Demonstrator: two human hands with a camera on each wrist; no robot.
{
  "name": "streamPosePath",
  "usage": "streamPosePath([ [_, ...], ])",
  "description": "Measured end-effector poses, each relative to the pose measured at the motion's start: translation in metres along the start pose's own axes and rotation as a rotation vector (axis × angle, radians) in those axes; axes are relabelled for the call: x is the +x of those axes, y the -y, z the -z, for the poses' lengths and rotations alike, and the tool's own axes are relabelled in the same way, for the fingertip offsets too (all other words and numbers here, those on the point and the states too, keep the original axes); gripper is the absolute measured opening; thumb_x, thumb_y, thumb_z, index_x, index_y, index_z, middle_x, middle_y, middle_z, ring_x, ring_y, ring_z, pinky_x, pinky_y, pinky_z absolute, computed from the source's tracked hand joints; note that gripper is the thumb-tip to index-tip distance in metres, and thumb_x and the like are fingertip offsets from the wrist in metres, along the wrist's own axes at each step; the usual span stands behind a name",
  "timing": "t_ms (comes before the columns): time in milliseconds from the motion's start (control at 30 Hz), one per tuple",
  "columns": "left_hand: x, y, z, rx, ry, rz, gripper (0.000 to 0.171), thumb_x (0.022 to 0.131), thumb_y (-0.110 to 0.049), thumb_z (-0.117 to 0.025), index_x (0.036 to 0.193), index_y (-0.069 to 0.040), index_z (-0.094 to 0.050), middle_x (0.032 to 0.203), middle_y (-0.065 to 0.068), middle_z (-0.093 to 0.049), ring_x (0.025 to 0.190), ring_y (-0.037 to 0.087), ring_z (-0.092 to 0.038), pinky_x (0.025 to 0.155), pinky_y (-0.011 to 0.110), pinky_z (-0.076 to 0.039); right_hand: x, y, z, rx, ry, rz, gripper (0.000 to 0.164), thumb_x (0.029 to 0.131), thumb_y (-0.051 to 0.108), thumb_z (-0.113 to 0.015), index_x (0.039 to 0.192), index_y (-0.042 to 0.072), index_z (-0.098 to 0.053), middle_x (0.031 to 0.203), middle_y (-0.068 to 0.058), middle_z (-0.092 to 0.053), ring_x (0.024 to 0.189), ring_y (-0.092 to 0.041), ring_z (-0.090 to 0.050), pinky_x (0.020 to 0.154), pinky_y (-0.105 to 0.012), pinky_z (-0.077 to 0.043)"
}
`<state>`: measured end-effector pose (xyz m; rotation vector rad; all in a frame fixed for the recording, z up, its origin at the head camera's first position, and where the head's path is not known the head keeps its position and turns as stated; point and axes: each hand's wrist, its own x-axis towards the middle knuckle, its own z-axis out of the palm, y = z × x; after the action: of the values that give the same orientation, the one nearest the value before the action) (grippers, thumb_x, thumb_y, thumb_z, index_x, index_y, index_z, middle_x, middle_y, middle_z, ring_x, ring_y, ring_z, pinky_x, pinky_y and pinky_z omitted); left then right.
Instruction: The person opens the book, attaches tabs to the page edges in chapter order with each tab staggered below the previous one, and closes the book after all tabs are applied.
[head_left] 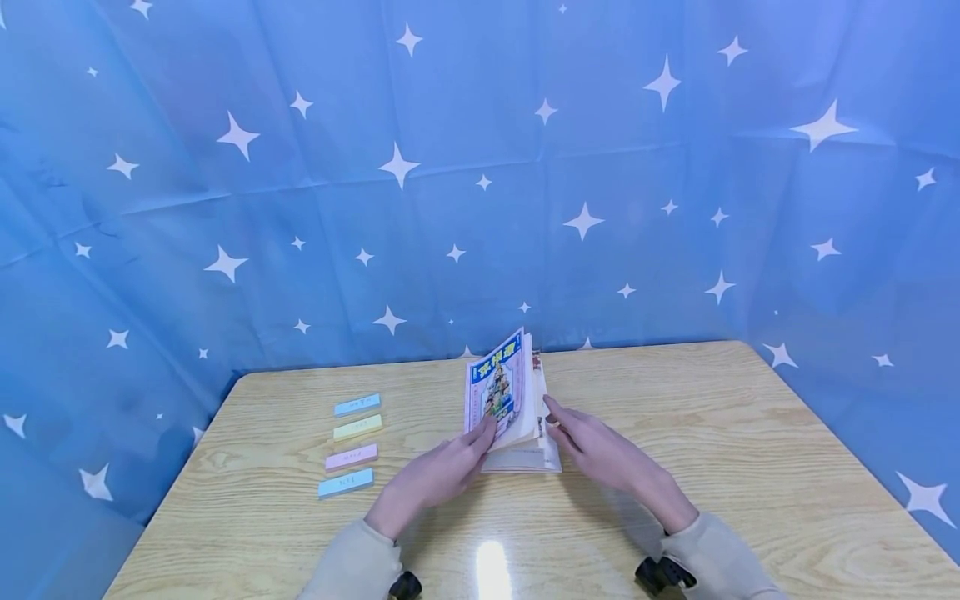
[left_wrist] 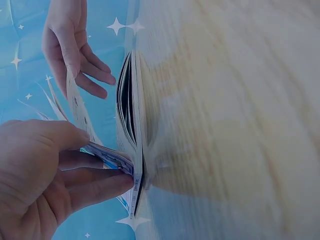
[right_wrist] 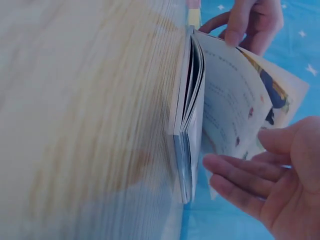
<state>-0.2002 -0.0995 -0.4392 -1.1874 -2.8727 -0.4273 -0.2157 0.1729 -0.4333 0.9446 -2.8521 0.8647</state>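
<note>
A book [head_left: 498, 387] with a purple and blue illustrated cover lies partly open on the table, its front cover and some leaves lifted to the left. My left hand [head_left: 450, 468] pinches the lifted cover and leaves between thumb and fingers near the lower edge. Beside the book's right side is my right hand [head_left: 603, 446], its fingers extended and the thumb close to the raised page edges. Printed text and coloured pictures show on the turned pages [right_wrist: 232, 95] in the right wrist view. The rest of the book [left_wrist: 137, 100] stays flat, its page edges slightly fanned.
Several small paper pads in blue, yellow and pink, such as the pink pad [head_left: 351, 457], form a column left of the book with handwriting on them. The wooden table [head_left: 750, 467] ends at a blue curtain [head_left: 480, 208] printed with white stars.
</note>
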Motion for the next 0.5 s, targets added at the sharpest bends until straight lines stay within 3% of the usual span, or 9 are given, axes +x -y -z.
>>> streamPosePath([
  [267, -0.0001, -0.0048, 0.0000, -0.013, 0.043, 0.046, 0.054, 0.107, -0.010, -0.047, 0.156, 0.003, -0.028, 0.160, 0.022, -0.029, 0.136, 0.034, -0.046, 0.097, 0.032, -0.052, 0.0043, 0.0034, -0.0009, 0.016, -0.029, 0.051, 0.049, 0.108, 0.010, -0.046, 0.152, -0.009, -0.033, 0.147, -0.027, -0.048, 0.132, -0.038, -0.050, 0.105, -0.049, -0.045],
  [500, 0.0030, -0.0098, -0.0017, -0.043, 0.052, 0.039, 0.055, 0.107, -0.009, -0.049, 0.157, 0.002, -0.029, 0.160, 0.021, -0.030, 0.138, 0.032, -0.045, 0.099, 0.031, -0.050, 0.0085, 0.0083, -0.0007, 0.044, -0.089, 0.068, 0.046, 0.109, 0.011, -0.044, 0.152, -0.006, -0.037, 0.145, -0.024, -0.051, 0.131, -0.036, -0.052, 0.104, -0.048, -0.046],
])
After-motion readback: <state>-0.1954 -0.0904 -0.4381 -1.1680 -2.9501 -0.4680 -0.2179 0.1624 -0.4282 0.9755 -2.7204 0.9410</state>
